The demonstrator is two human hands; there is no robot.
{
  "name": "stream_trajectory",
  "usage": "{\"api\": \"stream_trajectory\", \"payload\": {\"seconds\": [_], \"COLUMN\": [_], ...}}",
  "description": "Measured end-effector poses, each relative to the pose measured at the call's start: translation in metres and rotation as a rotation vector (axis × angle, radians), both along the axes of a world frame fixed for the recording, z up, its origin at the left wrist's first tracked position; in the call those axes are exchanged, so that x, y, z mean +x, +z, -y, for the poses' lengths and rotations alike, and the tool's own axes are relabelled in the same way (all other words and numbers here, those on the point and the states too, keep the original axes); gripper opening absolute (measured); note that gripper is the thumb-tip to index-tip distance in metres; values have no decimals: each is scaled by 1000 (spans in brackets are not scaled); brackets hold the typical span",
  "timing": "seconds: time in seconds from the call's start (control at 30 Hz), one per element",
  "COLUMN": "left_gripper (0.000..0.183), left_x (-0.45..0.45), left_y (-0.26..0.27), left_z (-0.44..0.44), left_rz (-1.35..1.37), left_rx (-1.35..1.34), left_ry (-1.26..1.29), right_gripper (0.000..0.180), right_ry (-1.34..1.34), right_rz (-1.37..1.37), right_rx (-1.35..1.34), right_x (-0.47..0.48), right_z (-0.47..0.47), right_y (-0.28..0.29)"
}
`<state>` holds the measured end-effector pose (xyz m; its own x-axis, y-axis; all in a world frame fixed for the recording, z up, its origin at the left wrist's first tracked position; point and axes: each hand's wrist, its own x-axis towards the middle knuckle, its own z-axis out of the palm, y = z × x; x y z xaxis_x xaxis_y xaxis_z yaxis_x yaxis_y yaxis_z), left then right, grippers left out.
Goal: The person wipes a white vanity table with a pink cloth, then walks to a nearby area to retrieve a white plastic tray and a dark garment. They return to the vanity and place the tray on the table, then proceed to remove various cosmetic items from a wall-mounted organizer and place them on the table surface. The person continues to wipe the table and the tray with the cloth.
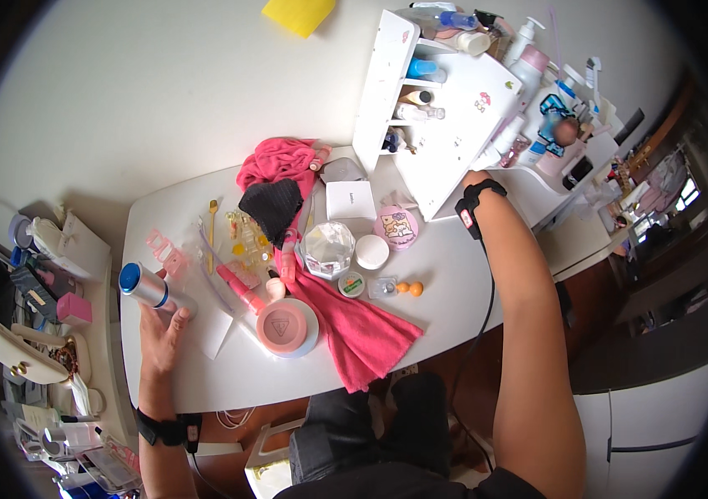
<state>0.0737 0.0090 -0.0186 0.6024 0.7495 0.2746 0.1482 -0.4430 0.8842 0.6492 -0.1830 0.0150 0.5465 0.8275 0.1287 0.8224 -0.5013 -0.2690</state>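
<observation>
My left hand (pixel 164 334) holds a silver cylindrical bottle with a blue top (pixel 157 293) above the left side of the white table. Beneath the bottle are a white paper sheet (pixel 210 334) and pink translucent plastic pieces (pixel 168 256). My right arm reaches behind the side panel of a white cosmetics shelf (pixel 454 134). Only the base of my right hand (pixel 476 178) shows above the black wrist strap; its fingers are hidden. Near the table's middle lie a pink towel (pixel 360 330), a black cloth (pixel 271 209), a faceted clear jar (pixel 328 249) and a round pink compact (pixel 282 327).
Bottles and tubes fill the shelf, and pump bottles (pixel 522 40) crowd a white organizer (pixel 585 162) on the right. A side unit at left carries a cream handbag (pixel 23 352) and a pink box (pixel 74 309). A black cable (pixel 485 324) hangs from my right wrist strap.
</observation>
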Motion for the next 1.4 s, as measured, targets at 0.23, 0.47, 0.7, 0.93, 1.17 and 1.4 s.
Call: {"api": "stream_trajectory", "payload": {"seconds": [0.23, 0.47, 0.7, 0.93, 1.17, 1.4], "left_gripper": [84, 68, 55, 57, 68, 69], "left_x": [4, 0, 5, 6, 6, 5], "left_y": [12, 9, 8, 12, 18, 20], "left_z": [9, 5, 6, 7, 11, 12], "left_rz": [48, -54, -81, -143, -63, -55], "left_rx": [-51, 58, 154, 263, 120, 82], "left_ry": [-20, 24, 25, 52, 65, 65], "right_gripper": [54, 63, 64, 64, 52, 58], "right_ry": [-26, -89, -173, -58, 343, 115], "right_rz": [-185, -437, -844, -864, -804, -580], "right_rx": [-69, 44, 199, 151, 1043, 378], "right_x": [-18, -67, -134, -205, -238, -257], "right_z": [-3, 50, 127, 92, 2, -67], "right_y": [23, 40, 66, 99, 118, 81]}}
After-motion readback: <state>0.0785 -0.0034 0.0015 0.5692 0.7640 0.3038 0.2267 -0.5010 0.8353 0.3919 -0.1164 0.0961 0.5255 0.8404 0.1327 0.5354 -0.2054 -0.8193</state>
